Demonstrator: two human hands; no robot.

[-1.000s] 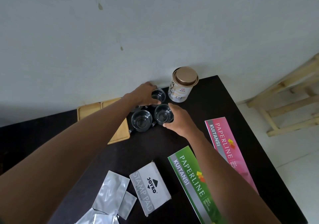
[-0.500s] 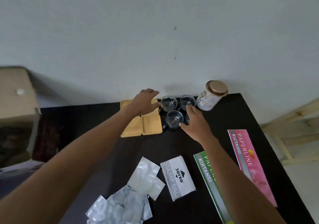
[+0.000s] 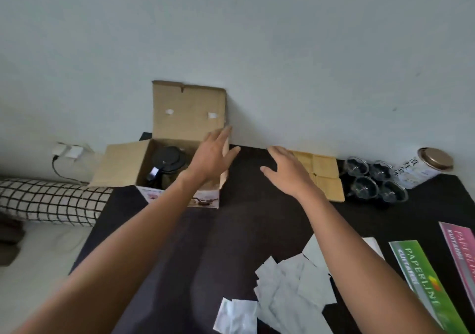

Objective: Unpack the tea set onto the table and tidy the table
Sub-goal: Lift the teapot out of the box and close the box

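An open cardboard box [image 3: 180, 117] stands at the back left of the dark table [image 3: 231, 231], with a dark-lidded glass teapot [image 3: 167, 165] inside. My left hand [image 3: 213, 153] hovers open over the box's right side, fingers spread. My right hand [image 3: 285, 171] is open above the table, just left of several yellow wooden coasters [image 3: 325, 177]. Several small glass cups [image 3: 374, 179] stand grouped to the right of the coasters, untouched by either hand.
A tin with a copper lid [image 3: 424, 165] lies by the wall at far right. Silver foil sachets [image 3: 282, 290] are scattered near the front; green [image 3: 424, 282] and pink [image 3: 462, 251] Paperline booklets lie right. A checked pillow [image 3: 51, 200] lies left of the table.
The view has swung left, revealing the box and teapot. Both hands have left the glass cups and moved left, the left one to the box, the right one past the coasters.
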